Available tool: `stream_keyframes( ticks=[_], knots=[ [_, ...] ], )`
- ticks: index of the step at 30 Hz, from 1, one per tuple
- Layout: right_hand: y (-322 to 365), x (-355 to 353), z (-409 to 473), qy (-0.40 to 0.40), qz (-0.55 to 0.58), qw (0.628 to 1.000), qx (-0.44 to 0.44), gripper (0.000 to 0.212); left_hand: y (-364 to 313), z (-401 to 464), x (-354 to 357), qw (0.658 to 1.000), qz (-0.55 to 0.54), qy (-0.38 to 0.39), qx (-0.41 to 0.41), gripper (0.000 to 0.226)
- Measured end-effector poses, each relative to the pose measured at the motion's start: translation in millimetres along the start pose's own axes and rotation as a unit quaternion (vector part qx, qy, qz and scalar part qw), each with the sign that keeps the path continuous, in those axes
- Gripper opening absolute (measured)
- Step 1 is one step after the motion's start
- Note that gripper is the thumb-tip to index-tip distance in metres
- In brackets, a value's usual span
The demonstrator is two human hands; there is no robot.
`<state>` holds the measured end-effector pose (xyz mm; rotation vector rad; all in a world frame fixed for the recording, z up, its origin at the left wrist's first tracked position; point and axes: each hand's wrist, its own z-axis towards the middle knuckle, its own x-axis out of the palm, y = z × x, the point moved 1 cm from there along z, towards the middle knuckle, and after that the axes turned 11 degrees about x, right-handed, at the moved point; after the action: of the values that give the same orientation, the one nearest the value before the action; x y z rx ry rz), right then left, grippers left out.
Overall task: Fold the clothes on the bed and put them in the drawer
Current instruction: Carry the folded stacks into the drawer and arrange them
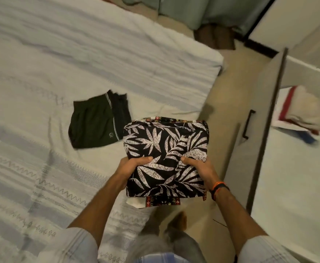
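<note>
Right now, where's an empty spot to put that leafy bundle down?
The bed is bare left of and beyond the dark shorts. The open drawer is bare nearer than the red-striped cloth, which crowds its far end. Both hands, left hand and right hand, hold the leaf-print bundle.

fingers of both hands: hidden under folded leaf-print garment point(165, 158) | drawer clothes point(299, 112): blurred

I see thin matt printed cloth in the folded leaf-print garment point(165, 154); dark shorts point(96, 124) smooth synthetic-looking fabric w/ slight sheen; bed cover point(60, 63) woven, textured cloth; drawer front point(258, 114) smooth matt laminate, dark handle point(248, 124).
</note>
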<state>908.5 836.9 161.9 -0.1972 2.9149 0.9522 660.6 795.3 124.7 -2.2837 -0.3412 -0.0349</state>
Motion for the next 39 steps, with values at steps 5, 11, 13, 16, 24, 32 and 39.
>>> stream_keyframes(
  ticks=[5, 11, 13, 16, 24, 32, 39],
  knots=[
    [12.3, -67.8, -34.3, -0.056, 0.067, 0.995, -0.054, 0.033, -41.9, -7.0, 73.1, 0.996, 0.038, 0.081, 0.022, 0.071],
    [3.4, -170.3, -59.2, -0.121, 0.152, 0.978, -0.083, 0.038, -68.5, -13.4, 188.3, 0.981, 0.084, 0.167, 0.051, 0.068],
    [-3.6, -207.9, -67.0, -0.134, 0.17, 0.973, -0.085, 0.034, -66.5, -19.0, 229.1, 0.976, 0.094, 0.188, 0.057, 0.068],
    [-16.7, -260.8, -77.5, -0.152, 0.186, 0.967, -0.091, 0.029, -54.2, -26.0, 284.9, 0.97, 0.104, 0.214, 0.055, 0.072],
    [-63.3, -393.7, -89.6, -0.163, 0.201, 0.962, -0.088, 0.03, 3.6, -44.2, 409.3, 0.971, 0.128, 0.199, 0.043, 0.097],
    [-92.1, -466.4, -71.6, -0.166, 0.223, 0.959, -0.048, 0.028, 35.1, -45.6, 484.0, 0.971, 0.129, 0.199, 0.03, 0.079],
    [-95.8, -504.3, -33.7, -0.176, 0.231, 0.957, -0.022, 0.033, 44.5, -7.7, 529.8, 0.963, 0.127, 0.238, -0.012, 0.073]
  ],
)
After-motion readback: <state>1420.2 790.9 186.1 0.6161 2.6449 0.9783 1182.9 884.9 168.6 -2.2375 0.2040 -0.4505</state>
